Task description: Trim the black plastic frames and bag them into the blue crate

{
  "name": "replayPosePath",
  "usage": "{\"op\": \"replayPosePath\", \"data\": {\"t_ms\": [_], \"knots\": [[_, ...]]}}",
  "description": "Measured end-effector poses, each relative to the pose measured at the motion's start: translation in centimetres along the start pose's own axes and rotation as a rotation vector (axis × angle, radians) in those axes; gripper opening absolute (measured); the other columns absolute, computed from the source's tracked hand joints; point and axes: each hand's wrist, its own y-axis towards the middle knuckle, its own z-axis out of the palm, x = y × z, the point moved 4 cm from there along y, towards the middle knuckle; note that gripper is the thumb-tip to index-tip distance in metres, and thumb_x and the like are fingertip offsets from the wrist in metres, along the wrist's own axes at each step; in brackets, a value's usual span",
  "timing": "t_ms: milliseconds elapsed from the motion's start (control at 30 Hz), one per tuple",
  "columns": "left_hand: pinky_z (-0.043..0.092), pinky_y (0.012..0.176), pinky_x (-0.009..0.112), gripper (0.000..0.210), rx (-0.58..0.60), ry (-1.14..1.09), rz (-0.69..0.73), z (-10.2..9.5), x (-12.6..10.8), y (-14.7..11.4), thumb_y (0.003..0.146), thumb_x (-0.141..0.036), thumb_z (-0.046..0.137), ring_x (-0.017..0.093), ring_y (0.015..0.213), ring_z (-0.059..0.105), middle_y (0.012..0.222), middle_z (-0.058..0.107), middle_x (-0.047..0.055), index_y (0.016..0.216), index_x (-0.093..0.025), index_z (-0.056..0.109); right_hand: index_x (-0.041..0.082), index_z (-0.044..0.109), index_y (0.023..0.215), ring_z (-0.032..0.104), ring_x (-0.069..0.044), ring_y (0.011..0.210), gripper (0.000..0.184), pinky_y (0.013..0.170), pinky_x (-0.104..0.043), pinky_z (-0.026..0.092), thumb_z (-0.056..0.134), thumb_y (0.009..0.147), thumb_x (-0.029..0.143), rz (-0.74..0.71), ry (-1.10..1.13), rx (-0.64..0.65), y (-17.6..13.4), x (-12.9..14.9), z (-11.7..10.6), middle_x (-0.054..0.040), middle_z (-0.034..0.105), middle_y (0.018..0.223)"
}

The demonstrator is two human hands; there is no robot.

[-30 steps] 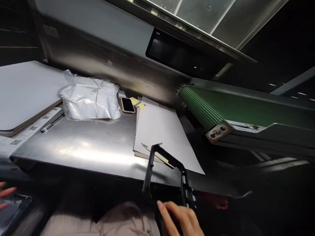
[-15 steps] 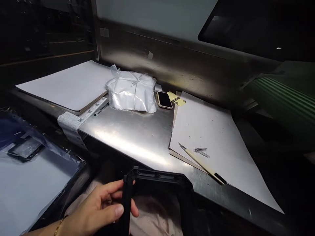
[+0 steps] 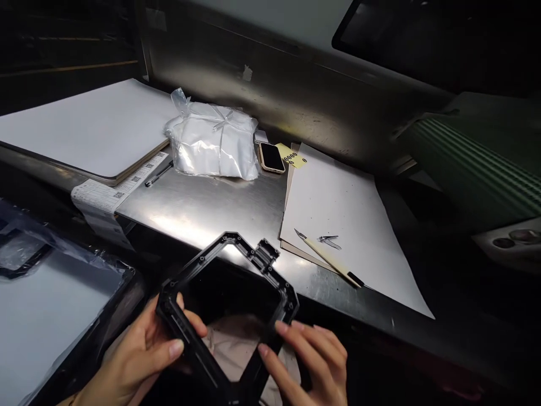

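A black plastic frame with cut corners and a small hinge-like block on its upper right side is tilted toward me in front of the metal table. My left hand grips its left corner, thumb in front and fingers behind. My right hand is at the lower right bar, with its thumb and fingertips pressed to the bar. On white board sheets beyond lie a craft knife with a pale yellow handle and small metal nippers.
On the metal table are a plastic-wrapped white bundle, a phone, a yellow label sheet, a pen and a stack of white boards. At left stands a plastic-lined bin holding another black frame.
The frame has been raised and turned, so its hinge-like block now shows. My right hand has come into view and taken its right side. The camera view has shifted.
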Motion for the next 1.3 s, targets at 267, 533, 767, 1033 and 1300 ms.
{"op": "replayPosePath", "data": {"t_ms": [267, 533, 767, 1033, 1300], "knots": [[0.052, 0.062, 0.022, 0.041, -0.213, -0.08, 0.069, 0.6, 0.3, -0.6, 0.065, -0.024, 0.07, 0.014, 0.076, 0.06, 0.083, 0.067, -0.001, 0.098, -0.024, 0.046, 0.029, 0.051, 0.114, 0.06, -0.016, 0.082, 0.034, 0.075, -0.031, 0.047, 0.049, 0.081, 0.039, 0.883, 1.226, -0.111, 1.4, -0.6, 4.9, -0.0041, 0.063, 0.096], [0.052, 0.055, 0.02, 0.04, -0.19, -0.106, 0.049, 0.8, 0.4, -0.9, 0.061, -0.025, 0.073, 0.012, 0.069, 0.06, 0.081, 0.068, -0.001, 0.093, -0.023, 0.049, 0.024, 0.056, 0.106, 0.056, -0.011, 0.064, 0.031, 0.056, -0.021, 0.045, 0.057, 0.077, 0.033, 1.071, 1.551, -0.131, 2.0, 0.2, 5.2, -0.0016, 0.06, 0.074], [0.053, 0.05, 0.017, 0.039, -0.183, -0.095, 0.068, 1.3, 0.1, -1.0, 0.06, -0.025, 0.074, 0.01, 0.065, 0.058, 0.079, 0.067, -0.003, 0.09, -0.023, 0.049, 0.024, 0.057, 0.105, 0.058, -0.011, 0.063, 0.031, 0.055, -0.02, 0.045, 0.059, 0.075, 0.034, 1.129, 1.599, -0.124, 1.4, 0.2, 5.4, -0.0012, 0.06, 0.075], [0.052, 0.048, 0.017, 0.034, -0.193, -0.129, 0.077, 1.2, 0.0, -1.2, 0.063, -0.025, 0.073, 0.012, 0.066, 0.062, 0.077, 0.066, -0.003, 0.088, -0.024, 0.05, 0.024, 0.057, 0.101, 0.058, -0.011, 0.063, 0.028, 0.056, -0.021, 0.047, 0.059, 0.075, 0.034, 1.151, 1.589, -0.098, 1.6, 0.6, 5.3, -0.0004, 0.059, 0.074], [0.051, 0.072, 0.024, 0.049, -0.2, -0.024, -0.049, 1.9, 0.2, -0.3, 0.061, -0.027, 0.073, 0.018, 0.079, 0.066, 0.079, 0.072, 0.004, 0.098, -0.022, 0.041, 0.019, 0.053, 0.107, 0.061, -0.015, 0.058, 0.033, 0.046, -0.025, 0.047, 0.035, 0.087, 0.038, 0.75, 0.85, 0.123, 3.1, -0.5, 5.6, -0.0046, 0.065, 0.075]]}}
